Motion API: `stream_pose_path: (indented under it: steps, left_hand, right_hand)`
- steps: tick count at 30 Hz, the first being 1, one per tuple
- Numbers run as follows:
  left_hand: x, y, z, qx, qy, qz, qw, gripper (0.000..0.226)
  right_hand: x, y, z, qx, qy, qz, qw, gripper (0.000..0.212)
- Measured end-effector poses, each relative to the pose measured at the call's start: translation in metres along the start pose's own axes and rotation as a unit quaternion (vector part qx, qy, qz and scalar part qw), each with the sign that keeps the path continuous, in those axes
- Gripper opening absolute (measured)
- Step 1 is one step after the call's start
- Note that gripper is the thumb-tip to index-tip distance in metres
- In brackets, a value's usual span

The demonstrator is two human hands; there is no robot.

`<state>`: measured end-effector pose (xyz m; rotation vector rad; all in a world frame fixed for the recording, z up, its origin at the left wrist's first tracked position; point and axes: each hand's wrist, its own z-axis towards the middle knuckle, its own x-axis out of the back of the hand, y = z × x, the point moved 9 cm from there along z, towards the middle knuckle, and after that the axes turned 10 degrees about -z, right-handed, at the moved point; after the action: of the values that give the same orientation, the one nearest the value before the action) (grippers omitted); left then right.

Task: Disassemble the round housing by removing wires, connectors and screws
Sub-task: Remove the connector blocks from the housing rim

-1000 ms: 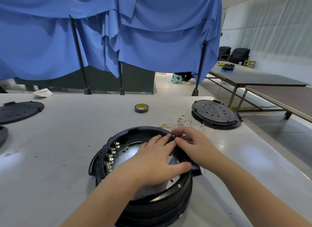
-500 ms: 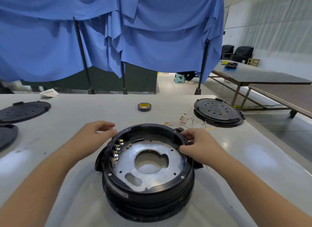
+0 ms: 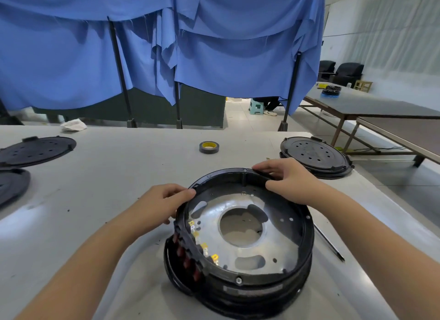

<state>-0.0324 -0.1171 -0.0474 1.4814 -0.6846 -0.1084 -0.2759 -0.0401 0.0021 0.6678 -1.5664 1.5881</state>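
Both hands (image 3: 164, 206) (image 3: 289, 180) now grip the tilted round housing (image 3: 307, 236) rim.

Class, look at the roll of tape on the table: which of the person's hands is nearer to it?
Right, by a small margin. The right hand grips the housing's far rim, below and right of the tape. The left hand grips the left rim, lower down.

Grey table (image 3: 119, 176) with housing (image 3: 240, 279), tape (image 3: 209, 147)

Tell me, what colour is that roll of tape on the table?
The roll of tape is dark grey outside with a yellow core, seen in the head view.
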Motion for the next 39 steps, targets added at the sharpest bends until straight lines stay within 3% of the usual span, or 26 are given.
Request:
stream_pose_path:
  steps: [5,16,21,23,26,30,35,39]
  left_hand:
    - [-0.013,0.007,0.001,-0.034,0.02,-0.038,0.998,0.013]
    - [-0.015,-0.001,0.007,-0.042,0.078,-0.074,0.993,0.015]
    - [-0.018,-0.007,0.005,-0.045,0.047,-0.118,0.991,0.019]
    - [-0.022,-0.008,0.002,-0.052,0.022,-0.135,0.989,0.025]
    - [-0.031,-0.009,-0.002,-0.062,0.001,-0.183,0.981,0.033]
    - [-0.041,-0.008,-0.005,-0.076,-0.011,-0.237,0.969,0.031]
    - [-0.044,-0.008,-0.006,-0.081,-0.01,-0.255,0.964,0.033]
    - [-0.042,-0.009,-0.005,-0.077,-0.002,-0.253,0.964,0.033]
  right_hand:
    - [-0.008,-0.01,0.014,0.032,-0.039,-0.06,0.997,0.05]
    - [-0.021,-0.005,0.022,0.044,-0.005,-0.108,0.993,0.045]
    - [-0.005,-0.032,0.008,0.091,0.094,-0.145,0.981,0.028]
    - [-0.008,-0.053,-0.004,0.101,0.108,-0.091,0.985,0.019]
    - [-0.049,-0.084,-0.018,0.074,-0.046,0.015,0.996,0.009]
    - [-0.101,-0.102,-0.03,0.033,-0.221,0.018,0.974,0.015]
    - [-0.114,-0.093,-0.032,-0.041,-0.288,0.077,0.954,0.019]
    - [-0.118,-0.09,-0.037,-0.052,-0.303,0.156,0.939,0.013]
